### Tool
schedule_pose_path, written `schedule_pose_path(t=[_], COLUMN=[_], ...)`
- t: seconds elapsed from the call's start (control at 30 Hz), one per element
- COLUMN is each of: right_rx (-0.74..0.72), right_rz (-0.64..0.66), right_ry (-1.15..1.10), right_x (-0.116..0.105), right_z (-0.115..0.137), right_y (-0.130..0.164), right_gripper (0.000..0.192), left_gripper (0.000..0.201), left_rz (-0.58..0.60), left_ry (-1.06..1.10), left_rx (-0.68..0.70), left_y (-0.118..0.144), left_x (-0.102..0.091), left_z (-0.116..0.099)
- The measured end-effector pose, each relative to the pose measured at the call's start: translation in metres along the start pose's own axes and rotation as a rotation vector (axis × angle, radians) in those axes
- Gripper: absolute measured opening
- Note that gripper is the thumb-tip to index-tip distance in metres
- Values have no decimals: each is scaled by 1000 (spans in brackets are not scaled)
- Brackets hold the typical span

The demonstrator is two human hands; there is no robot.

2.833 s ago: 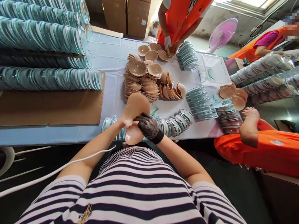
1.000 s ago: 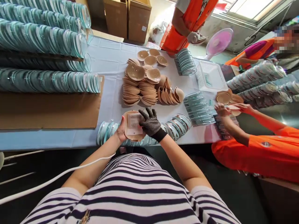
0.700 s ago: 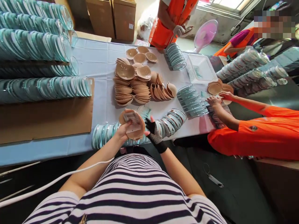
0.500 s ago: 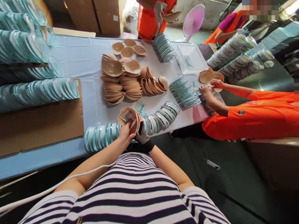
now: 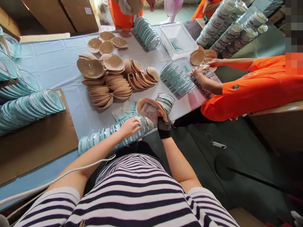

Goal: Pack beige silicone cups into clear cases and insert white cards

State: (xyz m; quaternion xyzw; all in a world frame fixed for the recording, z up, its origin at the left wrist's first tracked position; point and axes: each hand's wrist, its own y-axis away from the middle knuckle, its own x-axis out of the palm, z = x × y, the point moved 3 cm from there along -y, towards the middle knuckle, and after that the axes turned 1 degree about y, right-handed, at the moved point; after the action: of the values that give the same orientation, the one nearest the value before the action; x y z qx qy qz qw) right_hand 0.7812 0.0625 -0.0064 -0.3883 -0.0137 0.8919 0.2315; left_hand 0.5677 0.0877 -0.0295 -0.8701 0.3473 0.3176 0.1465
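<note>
- Pale blue cloth covers the long worktop (image 5: 59, 63), and a brown cardboard sheet (image 5: 35, 142) lies on its near left part.
- The right hand (image 5: 163, 121), in a black mesh glove, is closed on a beige cup (image 5: 149, 108) and holds it up just above the near edge of the worktop; a white printed card (image 5: 148, 110) sits inside the cup.
- The left hand (image 5: 129, 127) is bare, with its fingers loosely spread, and it rests on a row of clear lids (image 5: 113, 135) that lies along the near edge.
- Small printed leaflets (image 5: 124, 115) lie on the cloth just behind this row.
- A big pile of beige cups (image 5: 106, 82) stands in the middle of the worktop, well apart from both hands.
- A white basket (image 5: 177, 39) is at the far side.
- On the right, a person in an orange sleeve (image 5: 248, 88) reaches both hands to another stack of lids (image 5: 176, 78).
</note>
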Motion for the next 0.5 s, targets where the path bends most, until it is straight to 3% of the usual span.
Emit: schedule_pose_path(t=[0.07, 0.17, 0.3, 0.5], right_rx=[-1, 13, 130, 229], right_rz=[-76, -159, -296, -433], right_ry=[64, 187, 167, 118], right_x=[-12, -17, -13, -5], right_z=[-6, -11, -20, -22], right_y=[8, 38, 91, 146], right_gripper=[32, 37, 39, 40], left_gripper=[23, 34, 42, 25], left_rz=[124, 193, 220, 207], left_ry=[-205, -363, -468, -537], left_rx=[141, 235, 244, 247], left_y=[2, 1, -7, -13], left_x=[2, 9, 13, 15], left_z=[8, 14, 13, 7])
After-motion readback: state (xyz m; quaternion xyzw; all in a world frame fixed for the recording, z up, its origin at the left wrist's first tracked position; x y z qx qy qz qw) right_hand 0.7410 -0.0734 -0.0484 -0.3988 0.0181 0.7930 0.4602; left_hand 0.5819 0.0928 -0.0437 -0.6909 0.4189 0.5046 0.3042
